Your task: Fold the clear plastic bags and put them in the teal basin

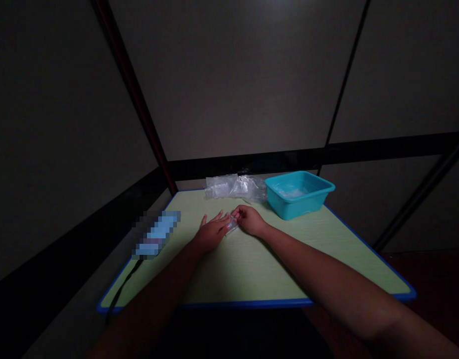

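— What's between the hands?
— A small clear plastic piece (232,227) on the green surface (251,259). The right hand (250,220) pinches it closed-fingered; the left hand (211,231) lies flat, fingers spread, touching it. Probably light, flimsy, slippery; best pinched at an edge.
— The teal tub (299,193)?
— Something pale inside, unclear; crumpled plastic bags (234,186) just beside.

Dim frame overall; we see most light falling on the pale green, blue-edged table (251,259) from above. Grey wall panels fade to black at the corners. Wide-angle bending at the edges. Forearms underexposed; a pixelated patch (157,234) at left.
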Demonstrator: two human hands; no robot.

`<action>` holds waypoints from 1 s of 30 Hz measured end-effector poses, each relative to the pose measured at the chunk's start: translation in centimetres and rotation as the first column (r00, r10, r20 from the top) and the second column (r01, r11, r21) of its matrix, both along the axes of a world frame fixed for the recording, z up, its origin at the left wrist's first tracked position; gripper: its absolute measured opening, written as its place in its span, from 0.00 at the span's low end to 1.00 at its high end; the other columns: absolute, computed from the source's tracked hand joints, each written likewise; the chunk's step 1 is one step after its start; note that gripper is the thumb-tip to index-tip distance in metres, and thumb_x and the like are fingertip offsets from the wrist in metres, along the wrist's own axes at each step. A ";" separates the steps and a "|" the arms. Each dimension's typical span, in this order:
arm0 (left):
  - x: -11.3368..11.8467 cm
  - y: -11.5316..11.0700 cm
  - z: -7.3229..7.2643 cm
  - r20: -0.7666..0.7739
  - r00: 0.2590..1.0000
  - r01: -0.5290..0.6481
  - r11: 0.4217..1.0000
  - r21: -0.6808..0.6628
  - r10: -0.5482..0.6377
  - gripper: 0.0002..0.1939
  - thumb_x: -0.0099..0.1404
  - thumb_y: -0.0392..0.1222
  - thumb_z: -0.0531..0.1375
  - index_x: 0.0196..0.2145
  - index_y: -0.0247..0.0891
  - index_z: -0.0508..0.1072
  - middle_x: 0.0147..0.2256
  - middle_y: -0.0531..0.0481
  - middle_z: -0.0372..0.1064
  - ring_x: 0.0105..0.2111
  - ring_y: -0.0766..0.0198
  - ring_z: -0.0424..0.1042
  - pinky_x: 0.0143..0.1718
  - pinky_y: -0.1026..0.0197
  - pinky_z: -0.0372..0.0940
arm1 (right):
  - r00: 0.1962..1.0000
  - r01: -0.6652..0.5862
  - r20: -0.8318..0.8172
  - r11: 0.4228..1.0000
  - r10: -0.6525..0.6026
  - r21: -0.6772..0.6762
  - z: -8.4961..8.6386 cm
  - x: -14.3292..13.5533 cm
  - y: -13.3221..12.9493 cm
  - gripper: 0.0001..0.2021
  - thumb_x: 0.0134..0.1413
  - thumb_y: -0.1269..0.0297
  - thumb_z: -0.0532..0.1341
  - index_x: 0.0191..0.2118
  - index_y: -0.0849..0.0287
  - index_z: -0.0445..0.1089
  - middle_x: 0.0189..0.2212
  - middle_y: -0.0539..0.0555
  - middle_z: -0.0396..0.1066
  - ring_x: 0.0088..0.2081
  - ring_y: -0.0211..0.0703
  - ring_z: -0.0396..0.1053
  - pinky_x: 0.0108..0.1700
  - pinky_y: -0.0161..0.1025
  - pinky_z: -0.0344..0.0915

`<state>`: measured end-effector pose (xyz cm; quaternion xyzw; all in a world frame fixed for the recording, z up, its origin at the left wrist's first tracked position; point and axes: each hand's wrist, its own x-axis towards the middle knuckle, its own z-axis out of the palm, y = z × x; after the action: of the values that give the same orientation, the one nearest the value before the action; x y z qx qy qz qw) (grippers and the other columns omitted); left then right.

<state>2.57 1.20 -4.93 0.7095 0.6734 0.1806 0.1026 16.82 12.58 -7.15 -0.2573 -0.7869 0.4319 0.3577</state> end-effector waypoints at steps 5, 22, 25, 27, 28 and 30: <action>0.2 -0.1 0.2 -0.083 0.996 0.020 0.999 -0.044 -0.024 0.23 0.69 0.45 0.45 0.60 0.52 0.59 0.63 0.49 0.52 0.66 0.56 0.43 0.61 0.33 0.31 | 1.000 -0.019 -0.008 1.000 0.019 -0.021 0.1 0.0 0.0 0.10 0.38 0.79 0.54 0.27 0.60 0.67 0.24 0.48 0.70 0.27 0.37 0.66 0.32 0.34 0.62; 0.8 -0.6 1.1 -0.256 0.965 0.016 0.987 -0.163 -0.058 0.28 0.69 0.48 0.43 0.65 0.42 0.48 0.66 0.46 0.42 0.67 0.60 0.37 0.63 0.38 0.36 | 1.000 -0.016 0.018 1.000 0.016 -0.016 0.5 0.3 -0.2 0.08 0.39 0.79 0.56 0.26 0.60 0.68 0.23 0.48 0.70 0.27 0.36 0.66 0.32 0.32 0.63; 0.7 -0.6 0.9 -0.270 0.961 0.013 0.988 -0.156 -0.056 0.29 0.69 0.49 0.44 0.65 0.41 0.48 0.66 0.46 0.41 0.67 0.60 0.37 0.63 0.38 0.36 | 1.000 -0.007 0.029 1.000 0.007 -0.014 0.5 0.4 -0.2 0.09 0.38 0.80 0.56 0.26 0.60 0.68 0.23 0.48 0.70 0.26 0.35 0.66 0.31 0.32 0.63; 0.6 -0.5 0.8 -0.273 0.960 0.017 0.988 -0.153 -0.058 0.29 0.68 0.49 0.44 0.65 0.41 0.49 0.66 0.46 0.41 0.67 0.60 0.36 0.62 0.38 0.36 | 0.999 -0.004 0.034 1.000 0.004 -0.010 0.5 0.4 -0.2 0.10 0.38 0.80 0.56 0.26 0.60 0.68 0.23 0.47 0.70 0.26 0.35 0.66 0.31 0.32 0.63; 0.5 -0.5 0.7 -0.271 0.961 0.018 0.988 -0.154 -0.059 0.29 0.68 0.49 0.44 0.65 0.42 0.49 0.67 0.47 0.41 0.67 0.60 0.36 0.62 0.37 0.36 | 0.999 -0.002 0.035 1.000 0.002 -0.008 0.5 0.5 -0.2 0.10 0.38 0.80 0.56 0.26 0.60 0.68 0.23 0.47 0.70 0.26 0.35 0.66 0.31 0.32 0.63; 0.5 -0.5 0.7 -0.268 0.962 0.016 0.987 -0.158 -0.059 0.29 0.68 0.49 0.44 0.65 0.42 0.49 0.67 0.47 0.41 0.67 0.60 0.36 0.62 0.37 0.36 | 0.999 0.000 0.036 1.000 0.001 -0.004 0.6 0.6 -0.3 0.10 0.37 0.81 0.56 0.26 0.60 0.68 0.23 0.47 0.70 0.26 0.35 0.66 0.31 0.32 0.62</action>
<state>3.07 0.74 -4.26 0.7301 0.6795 0.0270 0.0674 17.37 12.27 -6.60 -0.2656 -0.7925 0.4289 0.3428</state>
